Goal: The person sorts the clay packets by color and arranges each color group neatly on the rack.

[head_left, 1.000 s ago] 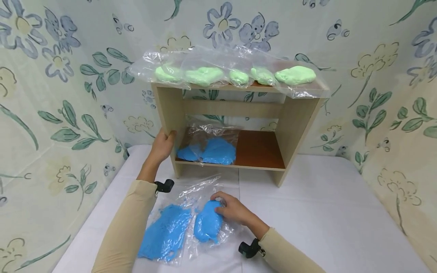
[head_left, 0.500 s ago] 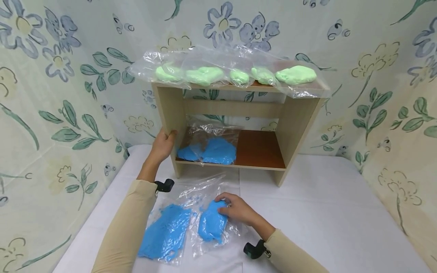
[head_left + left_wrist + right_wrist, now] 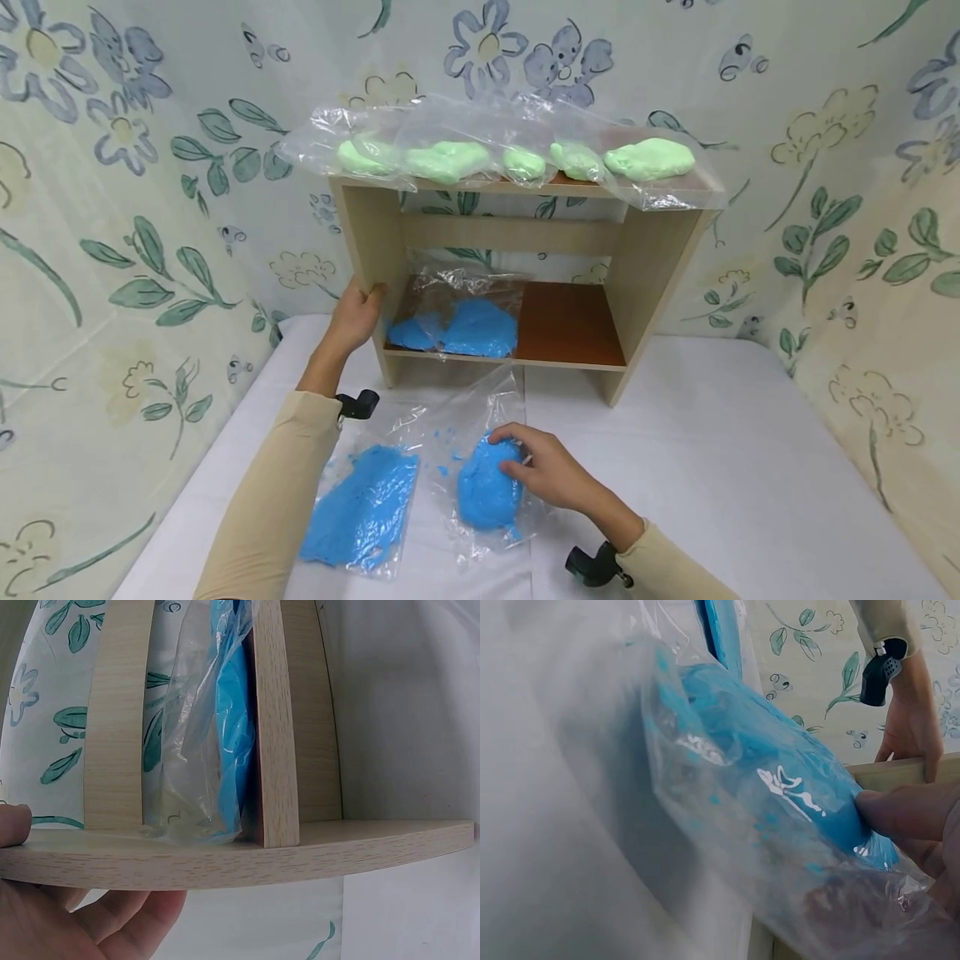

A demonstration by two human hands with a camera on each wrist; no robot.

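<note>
My left hand (image 3: 356,318) grips the left side panel of a small wooden shelf (image 3: 667,267). In the left wrist view, the thumb lies on one face of that panel (image 3: 187,866) and the fingers on the other. Below the shelf, over the white-covered table, my right hand (image 3: 553,468) pinches a clear plastic bag of blue clay-like material (image 3: 489,487). The right wrist view shows the thumb (image 3: 911,811) pressed on the blue lump, with small blue bits stuck inside the plastic. A second, flatter blue bag (image 3: 363,507) lies to its left.
Blue material in clear plastic (image 3: 478,327) occupies the left part of the lower board (image 3: 573,325). Along the shelf's top sit several pale green lumps (image 3: 649,160) in clear bags. Flower-patterned cloth (image 3: 810,192) hangs behind and at both sides of the table (image 3: 720,467).
My right hand has moved to the right with its blue bag, which now lies apart from the flatter one. The left hand stays on the side panel.
</note>
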